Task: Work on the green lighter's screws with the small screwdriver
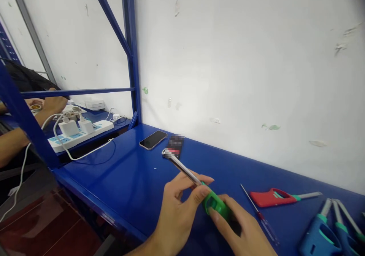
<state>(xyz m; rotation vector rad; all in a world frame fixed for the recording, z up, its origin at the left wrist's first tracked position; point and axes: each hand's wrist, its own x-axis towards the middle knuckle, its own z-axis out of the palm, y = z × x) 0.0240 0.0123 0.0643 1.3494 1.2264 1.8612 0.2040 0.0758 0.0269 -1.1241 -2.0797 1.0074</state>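
Observation:
A green lighter (pixel 219 207) with a long metal nozzle is held in both hands over the blue table, its nozzle pointing up and left. My left hand (pixel 181 206) pinches it where the nozzle meets the green body. My right hand (pixel 239 225) wraps round the green handle, thumb at the trigger opening. Right of my right hand lie a thin screwdriver (pixel 265 223) with a clear, dark-tipped handle and a red lighter (pixel 273 198). Several blue lighters (pixel 321 235) lie at the lower right. Behind the nozzle tip rests a dark item (pixel 177 142), partly blurred.
A phone (pixel 153 139) lies near the wall. At the left, a white power strip (pixel 82 134) with plugs and cables sits beyond the blue frame post (pixel 28 123). Another person's hands (pixel 53 106) work at the neighbouring table.

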